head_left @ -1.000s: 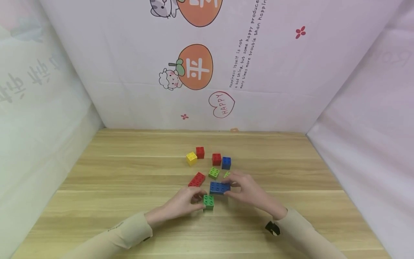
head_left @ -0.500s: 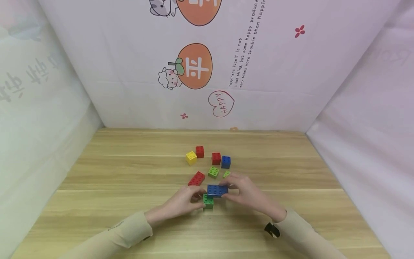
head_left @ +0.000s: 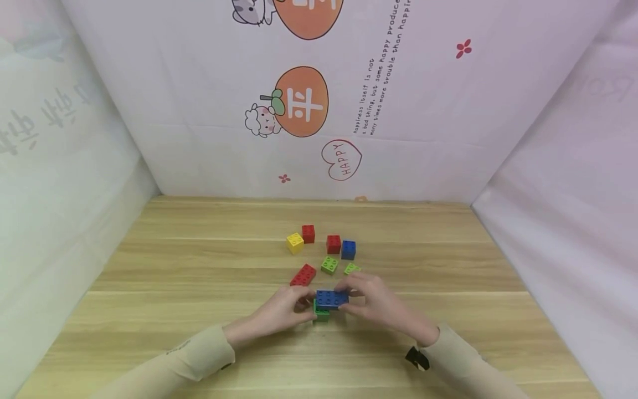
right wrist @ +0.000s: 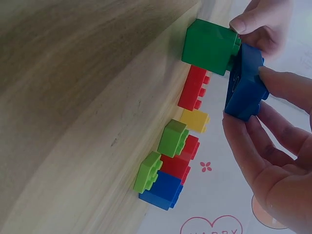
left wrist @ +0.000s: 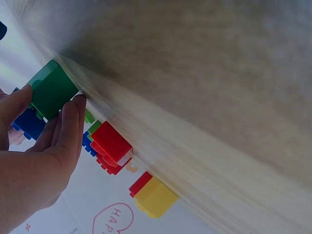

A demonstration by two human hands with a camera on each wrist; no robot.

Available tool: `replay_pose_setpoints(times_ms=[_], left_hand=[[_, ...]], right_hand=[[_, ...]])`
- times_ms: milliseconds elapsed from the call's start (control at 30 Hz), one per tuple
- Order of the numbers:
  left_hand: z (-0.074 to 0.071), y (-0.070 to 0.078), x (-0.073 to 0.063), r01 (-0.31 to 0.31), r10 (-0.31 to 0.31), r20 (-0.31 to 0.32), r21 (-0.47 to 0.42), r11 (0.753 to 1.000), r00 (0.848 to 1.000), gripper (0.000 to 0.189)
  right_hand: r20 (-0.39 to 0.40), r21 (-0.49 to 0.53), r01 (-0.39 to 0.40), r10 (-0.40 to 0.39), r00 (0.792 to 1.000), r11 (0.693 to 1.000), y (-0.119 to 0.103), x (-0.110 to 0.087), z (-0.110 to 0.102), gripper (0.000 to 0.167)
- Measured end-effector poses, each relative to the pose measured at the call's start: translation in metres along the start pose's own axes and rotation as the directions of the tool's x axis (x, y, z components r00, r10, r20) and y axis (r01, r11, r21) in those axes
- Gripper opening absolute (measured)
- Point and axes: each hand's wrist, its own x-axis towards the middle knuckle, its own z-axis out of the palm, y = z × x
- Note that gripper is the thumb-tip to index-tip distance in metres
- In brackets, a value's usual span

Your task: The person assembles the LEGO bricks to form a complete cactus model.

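My left hand (head_left: 284,309) pinches a green building brick (left wrist: 53,90) that stands on the table. A longer blue brick (head_left: 331,299) is held between the thumb and fingers of my right hand (head_left: 376,303). The blue brick sits over the top of the green one and covers part of its studs. In the right wrist view, the blue brick (right wrist: 245,80) tilts against the studs of the green brick (right wrist: 209,46); whether the two are joined I cannot tell. The long red brick (head_left: 303,275) lies just beyond my left fingers.
Behind the hands lie two light green bricks, one (head_left: 329,265) in the middle and one (head_left: 351,269) partly behind my right fingers. Farther back are a yellow brick (head_left: 295,243), two red bricks (head_left: 308,234) and a small blue brick (head_left: 348,250). A printed cloth wall (head_left: 408,166) borders the table (head_left: 199,249).
My right hand has lifted the long blue brick and carried it left and nearer, over the green brick. My left hand keeps its hold on the green brick in place.
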Motion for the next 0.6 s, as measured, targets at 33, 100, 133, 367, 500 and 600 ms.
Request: replay_pose_setpoints(times_ms=[33, 100, 133, 367, 500, 600], left_hand=[[0.0002, 0.0001, -0.0002, 0.000, 0.000, 0.000, 0.001, 1.000, 1.000, 0.035], [0.0003, 0.0004, -0.0004, -0.001, 0.001, 0.001, 0.001, 1.000, 1.000, 0.035], [0.0003, 0.0005, -0.0006, 0.000, 0.000, 0.002, 0.000, 1.000, 1.000, 0.036], [-0.0002, 0.0012, -0.0005, 0.009, -0.009, 0.000, 0.004, 1.000, 1.000, 0.033], [-0.0001, 0.0011, -0.0003, 0.013, -0.013, 0.001, 0.002, 1.000, 1.000, 0.031], [0.0001, 0.0009, -0.0004, 0.015, -0.015, 0.004, 0.001, 1.000, 1.000, 0.030]], right_hand=[[-0.003, -0.001, 0.004, -0.004, 1.000, 1.000, 0.0002, -0.0003, 0.0004, 0.030], [-0.009, -0.006, 0.009, -0.009, 1.000, 1.000, 0.0006, -0.0008, 0.0011, 0.030], [-0.012, -0.007, 0.012, -0.012, 1.000, 1.000, 0.0008, -0.0010, 0.0014, 0.030], [-0.006, -0.007, 0.030, -0.030, 1.000, 1.000, -0.0003, -0.0010, 0.0019, 0.030], [0.012, -0.011, 0.030, -0.030, 0.999, 0.999, -0.0027, -0.0006, 0.0015, 0.030], [0.026, -0.014, 0.025, -0.025, 0.999, 1.000, -0.0041, -0.0004, 0.0016, 0.030]])
